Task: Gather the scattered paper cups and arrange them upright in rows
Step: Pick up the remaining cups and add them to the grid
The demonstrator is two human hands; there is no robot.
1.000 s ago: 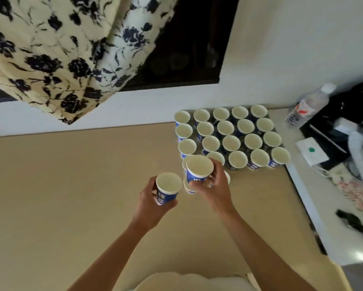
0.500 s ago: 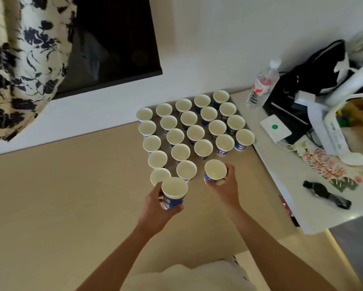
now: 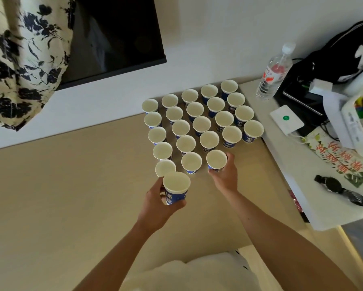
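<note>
While left grip (image 3: 155, 204) curls round a raised cup (image 3: 176, 184), right grip (image 3: 225, 177) clasps a row cup (image 3: 216, 159).

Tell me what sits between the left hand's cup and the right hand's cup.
Head view: one upright cup stands there, slightly back from the line between the left hand's cup and the right hand's cup.

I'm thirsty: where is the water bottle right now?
In the head view the water bottle stands upper right on the white counter, between the far corner of the paper cups and the black bag.
</note>
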